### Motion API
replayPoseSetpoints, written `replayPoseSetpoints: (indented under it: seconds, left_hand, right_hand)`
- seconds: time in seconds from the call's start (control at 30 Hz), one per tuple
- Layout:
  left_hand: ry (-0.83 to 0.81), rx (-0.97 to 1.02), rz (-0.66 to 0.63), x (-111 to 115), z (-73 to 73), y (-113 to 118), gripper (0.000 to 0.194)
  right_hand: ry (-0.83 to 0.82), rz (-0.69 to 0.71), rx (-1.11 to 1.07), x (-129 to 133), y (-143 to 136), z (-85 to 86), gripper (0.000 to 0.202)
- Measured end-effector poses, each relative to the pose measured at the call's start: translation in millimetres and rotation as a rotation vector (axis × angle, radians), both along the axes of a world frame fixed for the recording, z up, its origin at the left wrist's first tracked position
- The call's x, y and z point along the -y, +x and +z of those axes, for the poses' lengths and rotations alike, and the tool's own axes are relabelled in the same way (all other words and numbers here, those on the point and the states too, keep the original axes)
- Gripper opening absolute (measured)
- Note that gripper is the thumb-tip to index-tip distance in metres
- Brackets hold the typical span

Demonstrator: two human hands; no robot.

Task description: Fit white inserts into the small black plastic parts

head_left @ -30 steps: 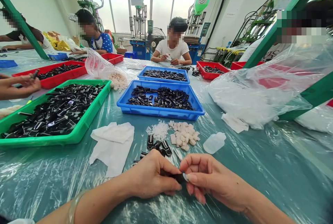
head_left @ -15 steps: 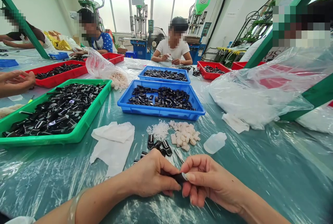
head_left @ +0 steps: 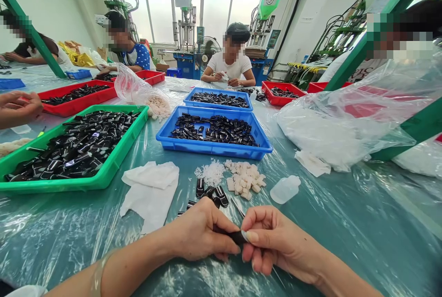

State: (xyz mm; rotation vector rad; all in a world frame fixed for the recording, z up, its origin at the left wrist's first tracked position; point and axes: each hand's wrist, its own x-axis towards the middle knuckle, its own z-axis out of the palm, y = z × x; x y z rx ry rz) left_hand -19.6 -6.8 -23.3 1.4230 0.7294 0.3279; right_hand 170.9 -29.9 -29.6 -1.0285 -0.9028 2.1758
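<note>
My left hand (head_left: 202,230) is closed on a small black glossy part (head_left: 238,236), with the thumb and fingers wrapped around it. At the part's right end, my right hand (head_left: 271,241) pinches with thumb and forefinger, where a small whitish bit shows. Thin metal tweezers (head_left: 237,206) run through my right hand, their ends showing above and below it. Just beyond my hands lie several similar black parts (head_left: 221,196), a heap of white bits (head_left: 211,171) and a pile of beige foam pieces (head_left: 246,179).
Blue trays (head_left: 214,149) of black parts stand ahead, a fuller green tray (head_left: 103,172) to the left. A white cloth (head_left: 152,195) and a small translucent bottle (head_left: 285,189) lie nearby. Plastic bags (head_left: 345,126) sit at right. Co-workers sit around the table; one's hand (head_left: 19,108) shows at left.
My hands stay almost in place, still on the black part. The co-worker's hand at the left edge has shifted slightly left.
</note>
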Motion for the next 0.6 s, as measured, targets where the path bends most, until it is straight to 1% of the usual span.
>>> replayPoseSetpoints:
  seconds: [0.23,0.37,0.6]
  left_hand:
    - [-0.033,0.021,0.024,0.1,2.3,1.1,0.018]
    - [-0.036,0.019,0.011,0.1,2.6,0.5,0.018]
    - [-0.021,0.003,0.005,-0.6,-1.0,-0.6,0.020]
  right_hand:
    - [0.000,-0.017,-0.036,-0.5,2.3,2.6,0.027]
    - [-0.013,-0.025,-0.051,0.2,1.5,-1.5,0.025]
    - [-0.039,-0.049,-0.058,1.1,-1.5,-7.1,0.024]
